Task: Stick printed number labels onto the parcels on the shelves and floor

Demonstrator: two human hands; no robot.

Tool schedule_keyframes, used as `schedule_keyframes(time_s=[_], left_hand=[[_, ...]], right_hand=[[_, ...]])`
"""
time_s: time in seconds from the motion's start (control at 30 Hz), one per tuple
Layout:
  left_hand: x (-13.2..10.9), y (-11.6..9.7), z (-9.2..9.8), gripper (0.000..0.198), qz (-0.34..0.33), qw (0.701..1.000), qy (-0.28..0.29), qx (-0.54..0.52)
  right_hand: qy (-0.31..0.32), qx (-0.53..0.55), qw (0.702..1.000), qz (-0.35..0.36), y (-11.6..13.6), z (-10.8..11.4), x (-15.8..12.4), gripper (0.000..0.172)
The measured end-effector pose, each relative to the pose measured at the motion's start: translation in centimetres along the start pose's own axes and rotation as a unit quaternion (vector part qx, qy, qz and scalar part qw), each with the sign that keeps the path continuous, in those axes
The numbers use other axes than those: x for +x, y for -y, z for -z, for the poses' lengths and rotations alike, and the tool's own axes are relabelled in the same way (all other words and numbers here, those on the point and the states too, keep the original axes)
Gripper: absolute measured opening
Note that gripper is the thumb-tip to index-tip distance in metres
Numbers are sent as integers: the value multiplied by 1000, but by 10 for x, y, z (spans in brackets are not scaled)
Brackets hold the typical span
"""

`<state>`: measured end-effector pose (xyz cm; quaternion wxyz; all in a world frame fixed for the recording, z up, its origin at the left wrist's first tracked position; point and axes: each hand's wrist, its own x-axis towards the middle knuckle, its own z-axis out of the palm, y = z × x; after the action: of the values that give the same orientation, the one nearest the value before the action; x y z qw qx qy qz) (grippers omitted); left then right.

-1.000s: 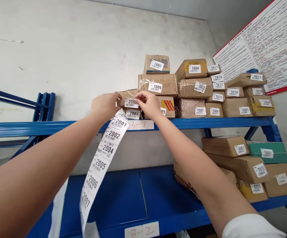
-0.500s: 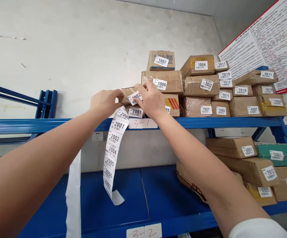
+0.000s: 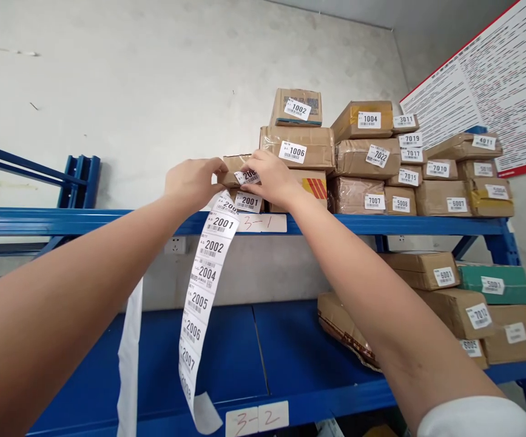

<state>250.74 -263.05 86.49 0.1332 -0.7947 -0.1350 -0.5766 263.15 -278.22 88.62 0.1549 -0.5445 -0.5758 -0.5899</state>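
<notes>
My left hand [image 3: 195,182] is closed at the left end of a small cardboard box [image 3: 235,162], with a long strip of white barcode labels [image 3: 212,249] hanging from its thumb and fingers. Printed numbers run down the strip, and its lower end curls. My right hand [image 3: 275,177] is closed at the box's right side, its thumb against a white label [image 3: 247,176] on the front and its fingers over the top. Part of that label's number is covered. Directly below sits another box with a label [image 3: 249,201] reading 2001.
Labelled cardboard boxes [image 3: 296,145] are stacked to the right on the blue upper shelf beam [image 3: 349,226]. More parcels [image 3: 456,309] lie on the lower shelf [image 3: 230,340]. A white paper strip [image 3: 129,364] hangs at left. A printed board [image 3: 481,91] is on the right.
The label on the small box now tilts differently and its last digits are more covered by my right hand. The hanging strip's lower end has swung down and left. The view has shifted slightly.
</notes>
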Motion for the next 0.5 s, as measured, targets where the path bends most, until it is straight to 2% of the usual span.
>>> schedule_keyframes(time_s=[0.2,0.27,0.37,0.5], left_hand=[[1,1,-1,34,-23,1000,-2,-14],[2,0,0,34,-25,1000,-2,-12],[1,-1,0,33,-19,1000,5,-16],[-1,0,0,31,-21,1000,-3,-22]], right_hand=[[37,-35,999,-12,0,4,7,23],[47,-48,997,-23,1,10,5,29],[30,-47,995,-79,6,18,1,37],[2,-35,982,-186,21,20,-1,35]])
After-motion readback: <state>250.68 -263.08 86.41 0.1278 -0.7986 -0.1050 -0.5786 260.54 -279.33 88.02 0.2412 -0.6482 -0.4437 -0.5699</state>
